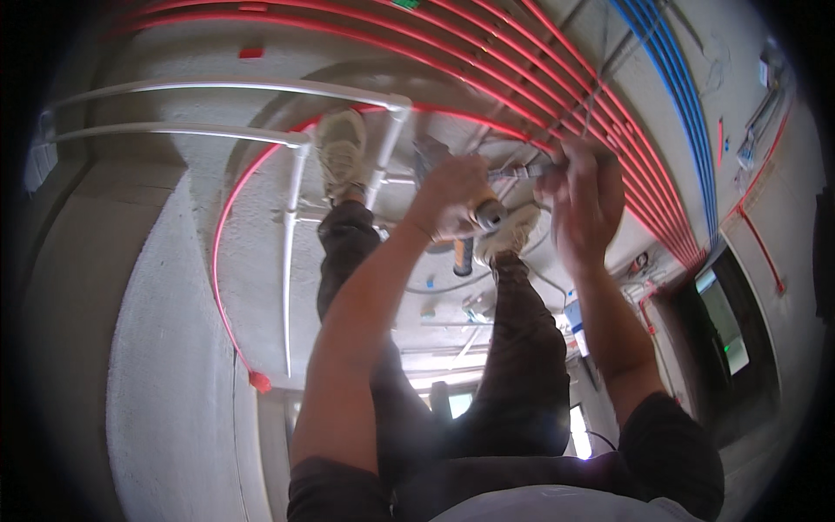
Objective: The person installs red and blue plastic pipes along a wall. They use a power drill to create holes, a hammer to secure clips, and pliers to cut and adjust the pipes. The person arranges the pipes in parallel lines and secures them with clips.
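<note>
My left hand (pixel 452 191) is wrapped around a power drill (pixel 489 214) with a dark body and orange-yellow parts. An orange and black handle (pixel 463 257) hangs below that hand. From the tool a silver metal front piece (pixel 515 173) points right, toward my right hand (pixel 584 196). The right hand's fingers are bent closed around the tip of that piece; what they pinch there is hidden. Both hands are held up in front of me, above my shoes (pixel 341 152) and the concrete floor.
Several red conduits (pixel 522 74) and blue conduits (pixel 670 78) run along the floor ahead. A white pipe frame (pixel 291 217) stands to the left, beside a curved red tube (pixel 217 252). A low concrete ledge (pixel 165 331) lies at far left. A dark-framed opening (pixel 722 322) is at right.
</note>
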Demonstrator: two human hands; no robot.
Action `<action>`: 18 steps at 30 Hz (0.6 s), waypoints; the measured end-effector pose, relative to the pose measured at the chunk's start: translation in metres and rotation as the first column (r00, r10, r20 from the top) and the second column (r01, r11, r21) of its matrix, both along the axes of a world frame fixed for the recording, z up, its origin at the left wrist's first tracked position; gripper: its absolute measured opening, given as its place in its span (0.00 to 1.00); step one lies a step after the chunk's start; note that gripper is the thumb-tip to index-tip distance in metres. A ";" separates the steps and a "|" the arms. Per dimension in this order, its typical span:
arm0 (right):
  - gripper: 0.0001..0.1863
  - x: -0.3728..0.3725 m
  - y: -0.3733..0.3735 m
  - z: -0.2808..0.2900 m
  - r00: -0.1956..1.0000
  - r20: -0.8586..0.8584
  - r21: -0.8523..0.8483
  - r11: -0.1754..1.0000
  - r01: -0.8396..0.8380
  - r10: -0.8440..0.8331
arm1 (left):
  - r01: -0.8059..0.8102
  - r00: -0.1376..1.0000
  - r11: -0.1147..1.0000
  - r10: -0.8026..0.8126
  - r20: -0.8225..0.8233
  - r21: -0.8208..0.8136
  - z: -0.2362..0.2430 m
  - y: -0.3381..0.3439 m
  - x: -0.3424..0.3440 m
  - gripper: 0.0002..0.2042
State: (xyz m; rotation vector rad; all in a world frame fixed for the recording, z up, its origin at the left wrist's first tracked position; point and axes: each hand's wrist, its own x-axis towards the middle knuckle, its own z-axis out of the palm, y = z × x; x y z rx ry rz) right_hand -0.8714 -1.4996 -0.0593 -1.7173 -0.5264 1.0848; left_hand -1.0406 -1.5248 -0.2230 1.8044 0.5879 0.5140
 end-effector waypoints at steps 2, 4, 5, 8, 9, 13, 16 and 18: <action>0.07 0.004 -0.066 0.035 0.999 0.002 0.062 0.997 0.052 -0.053 | 0.010 1.000 0.999 -0.011 0.025 0.041 0.009 0.004 0.011 0.22; 0.06 0.000 -0.107 0.051 0.998 0.067 0.096 0.995 0.009 -0.015 | -0.001 0.997 0.998 -0.004 -0.081 -0.061 0.016 -0.006 0.021 0.21; 0.06 0.000 -0.121 0.051 0.998 0.058 0.117 0.993 0.019 -0.026 | 0.035 0.998 0.999 -0.037 -0.057 -0.024 0.012 -0.006 0.026 0.23; 0.06 -0.003 -0.150 0.038 0.990 0.104 0.181 0.980 0.080 -0.100 | 0.013 0.994 0.999 -0.017 -0.106 -0.042 0.019 -0.013 0.036 0.30; 0.06 -0.001 -0.154 0.033 0.985 0.120 0.180 0.978 0.103 -0.126 | 0.009 0.995 0.999 -0.014 -0.100 -0.045 0.020 -0.012 0.037 0.32; 0.07 -0.004 -0.157 0.001 0.975 0.204 0.217 0.975 0.042 -0.087 | 0.052 0.992 0.999 -0.051 -0.113 0.000 0.023 -0.012 0.037 0.37; 0.10 0.001 -0.161 0.000 0.970 0.243 0.191 0.979 -0.073 0.025 | 0.042 0.990 0.993 -0.056 -0.129 -0.107 0.019 -0.013 0.032 0.36; 0.14 -0.002 -0.156 0.005 0.976 0.205 0.171 0.980 -0.105 0.069 | 0.025 0.992 0.993 -0.039 -0.123 -0.118 0.015 -0.013 0.024 0.35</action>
